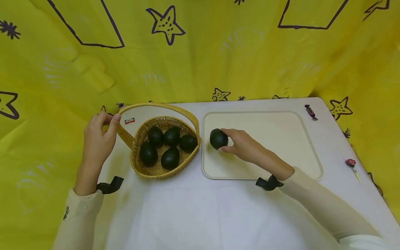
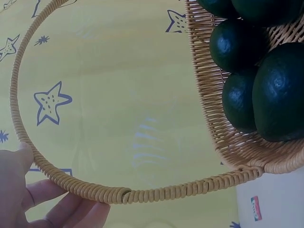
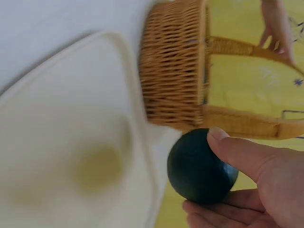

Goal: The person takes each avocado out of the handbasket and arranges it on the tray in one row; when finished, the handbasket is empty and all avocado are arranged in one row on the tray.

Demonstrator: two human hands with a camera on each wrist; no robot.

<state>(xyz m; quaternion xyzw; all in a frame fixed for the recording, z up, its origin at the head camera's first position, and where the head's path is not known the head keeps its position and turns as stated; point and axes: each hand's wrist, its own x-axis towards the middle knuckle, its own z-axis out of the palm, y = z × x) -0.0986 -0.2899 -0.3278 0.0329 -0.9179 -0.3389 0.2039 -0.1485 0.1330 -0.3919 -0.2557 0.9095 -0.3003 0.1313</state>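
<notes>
My left hand (image 1: 100,137) grips the wrapped handle (image 2: 156,194) of a wicker basket (image 1: 162,175) at its left side. Several dark green avocados (image 1: 170,158) lie inside the basket. Between the thumb and fingers of my right hand (image 1: 242,144) is another dark avocado (image 1: 218,139), held over the left part of a cream tray (image 1: 265,119). In the right wrist view this avocado (image 3: 199,166) shows pinched from the side, with the basket wall (image 3: 173,66) just beyond it and its shadow on the tray.
On the white table (image 1: 181,215) a wrapped candy (image 1: 310,113) lies at the back right corner and a lollipop (image 1: 351,164) near the right edge. A small red and green labelled piece (image 1: 129,121) sits behind the basket's left side. A yellow patterned cloth (image 1: 200,62) hangs behind.
</notes>
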